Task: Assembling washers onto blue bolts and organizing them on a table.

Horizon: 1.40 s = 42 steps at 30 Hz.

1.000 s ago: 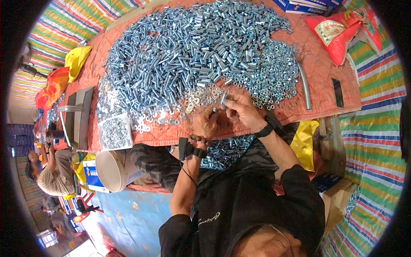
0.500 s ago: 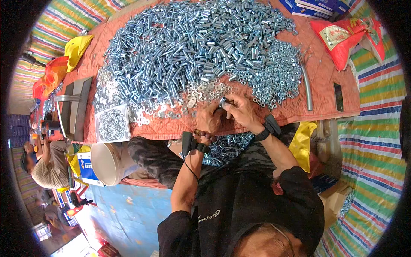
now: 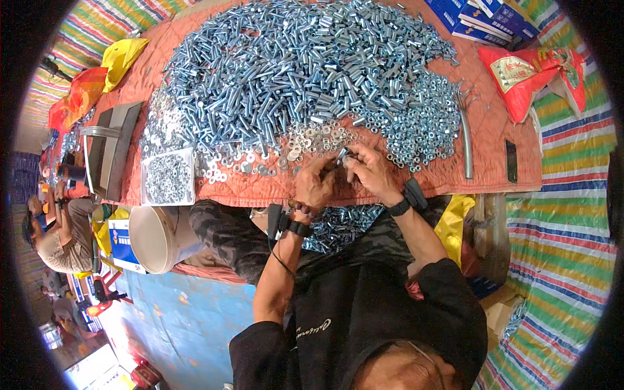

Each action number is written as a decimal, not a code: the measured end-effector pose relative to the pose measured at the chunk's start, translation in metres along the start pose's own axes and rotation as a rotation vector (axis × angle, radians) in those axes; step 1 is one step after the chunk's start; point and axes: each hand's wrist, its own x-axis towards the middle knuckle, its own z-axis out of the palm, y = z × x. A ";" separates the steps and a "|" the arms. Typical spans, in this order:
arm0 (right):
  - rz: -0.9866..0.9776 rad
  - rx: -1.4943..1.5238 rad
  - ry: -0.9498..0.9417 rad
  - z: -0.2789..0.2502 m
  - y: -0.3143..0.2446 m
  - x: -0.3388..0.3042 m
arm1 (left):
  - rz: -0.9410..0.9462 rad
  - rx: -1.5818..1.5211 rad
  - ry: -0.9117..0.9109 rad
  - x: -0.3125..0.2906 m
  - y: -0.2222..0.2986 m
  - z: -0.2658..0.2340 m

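Observation:
Both hands meet over the near edge of the cloth-covered table. Between the thumb and fingers of my right hand point(image 3: 370, 174) is a short metal bolt point(image 3: 342, 155), tilted up. My left hand point(image 3: 314, 184) is closed right beside it, fingers curled in; whatever they pinch is hidden. Just beyond lie loose flat washers point(image 3: 304, 142). A large heap of zinc-coloured bolts and sleeves point(image 3: 279, 78) covers the far part of the table, with a pile of hex nuts point(image 3: 426, 123) on its right side.
A white tray of small ring washers point(image 3: 169, 179) stands left, near a dark metal holder point(image 3: 117, 149). A metal rod tool point(image 3: 467, 143) and a dark phone-like slab point(image 3: 511, 161) lie right. More bolts point(image 3: 341, 227) sit below between my legs, beside a white bucket point(image 3: 153, 239). Another person point(image 3: 65, 247) sits far left.
My right hand has tilted the bolt up so that more of it shows. My left hand has shifted slightly left and nearer to me. The whole view has moved a little.

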 end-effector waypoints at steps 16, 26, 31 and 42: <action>-0.277 -0.654 0.199 -0.015 -0.017 -0.006 | 0.084 -0.042 0.161 -0.012 -0.003 0.011; -0.326 -0.911 0.147 -0.043 0.011 0.027 | 0.157 0.013 0.216 -0.012 -0.008 0.021; -0.257 -0.732 0.098 -0.051 0.007 0.027 | 0.142 0.015 0.198 -0.011 -0.009 0.020; -0.262 -0.606 -0.023 -0.041 -0.002 0.030 | 0.114 0.035 0.190 -0.011 -0.009 0.020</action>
